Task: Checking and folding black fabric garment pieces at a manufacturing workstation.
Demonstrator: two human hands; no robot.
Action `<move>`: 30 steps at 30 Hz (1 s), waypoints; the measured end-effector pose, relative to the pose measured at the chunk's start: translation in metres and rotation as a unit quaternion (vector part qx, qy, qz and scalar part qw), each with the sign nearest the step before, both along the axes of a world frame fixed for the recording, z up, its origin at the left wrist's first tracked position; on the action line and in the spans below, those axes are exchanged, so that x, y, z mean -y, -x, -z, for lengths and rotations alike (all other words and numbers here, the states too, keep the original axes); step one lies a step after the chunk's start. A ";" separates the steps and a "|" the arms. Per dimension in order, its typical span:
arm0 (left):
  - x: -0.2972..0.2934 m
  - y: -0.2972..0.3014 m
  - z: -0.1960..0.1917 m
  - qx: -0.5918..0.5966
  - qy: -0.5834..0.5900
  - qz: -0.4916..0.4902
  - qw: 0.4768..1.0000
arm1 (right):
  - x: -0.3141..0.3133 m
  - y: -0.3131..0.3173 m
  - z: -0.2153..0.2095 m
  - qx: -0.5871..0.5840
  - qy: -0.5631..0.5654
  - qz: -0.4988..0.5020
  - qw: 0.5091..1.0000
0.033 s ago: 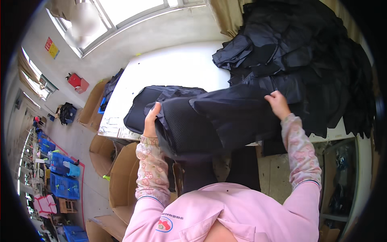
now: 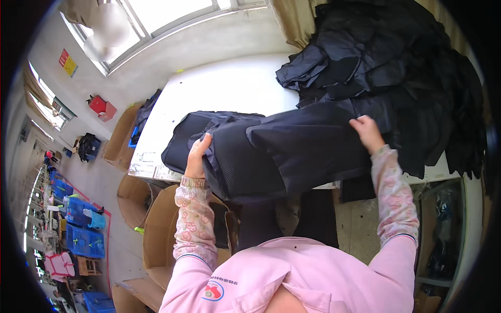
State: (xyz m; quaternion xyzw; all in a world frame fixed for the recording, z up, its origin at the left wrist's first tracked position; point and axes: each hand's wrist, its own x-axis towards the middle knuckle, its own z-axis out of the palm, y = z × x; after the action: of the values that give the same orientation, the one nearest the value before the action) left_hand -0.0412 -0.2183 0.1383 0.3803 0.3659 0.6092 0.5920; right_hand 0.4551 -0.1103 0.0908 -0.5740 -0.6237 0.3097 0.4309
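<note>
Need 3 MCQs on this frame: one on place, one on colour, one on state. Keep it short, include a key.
1. Where is the heap of black fabric pieces?
A. On the floor by the blue crates
B. On the right part of the white table
C. Inside the cardboard box

2. What colour is the backpack-like padded bag at the near table edge?
A. Red
B. Pink
C. Dark navy-black

3. What are the left hand and right hand doing?
A. Both grip the bag, one at each end
B. Both lie flat on the bare table
C. Only the right hand touches anything

Key: 1 B, the heap covers the table's right side. 2 C, the bag's fabric and mesh panel are dark. 3 A, the left hand grips the bag's left edge and the right hand pinches its right end.
</note>
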 end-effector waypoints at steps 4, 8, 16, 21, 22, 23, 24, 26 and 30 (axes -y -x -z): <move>-0.024 0.032 0.045 0.051 -0.045 -0.018 0.998 | 0.055 0.020 -0.140 -0.344 0.124 -0.166 0.916; -0.055 -0.016 0.064 0.062 0.032 -0.032 0.997 | 0.090 0.081 -0.234 -0.330 0.012 -0.286 0.899; -0.057 -0.105 0.166 0.330 0.151 0.379 0.851 | 0.083 0.244 -0.300 -0.281 -0.004 -0.408 0.869; -0.058 -0.089 0.115 0.142 0.111 0.224 0.958 | 0.071 0.287 -0.303 -0.344 -0.015 -0.418 0.841; -0.051 -0.068 0.111 0.106 0.102 0.190 0.971 | 0.064 0.276 -0.301 -0.348 -0.033 -0.394 0.850; -0.052 -0.050 0.101 0.068 0.091 0.149 0.982 | 0.062 0.266 -0.299 -0.353 -0.051 -0.375 0.856; -0.058 0.005 0.077 0.029 0.080 0.109 0.990 | 0.059 0.254 -0.293 -0.369 -0.078 -0.378 0.846; -0.044 0.088 0.052 -0.045 0.054 0.019 0.997 | 0.057 0.239 -0.274 -0.382 -0.110 -0.391 0.830; -0.065 0.183 0.007 -0.216 0.064 -0.203 0.953 | 0.045 0.225 -0.160 -0.348 -0.089 -0.285 0.889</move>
State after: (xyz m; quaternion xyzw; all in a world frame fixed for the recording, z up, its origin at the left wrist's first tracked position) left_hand -0.2242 -0.1537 0.1316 0.3813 0.5929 0.5953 0.3856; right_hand 0.2300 -0.1551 0.2508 -0.1859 -0.5956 0.5423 0.5626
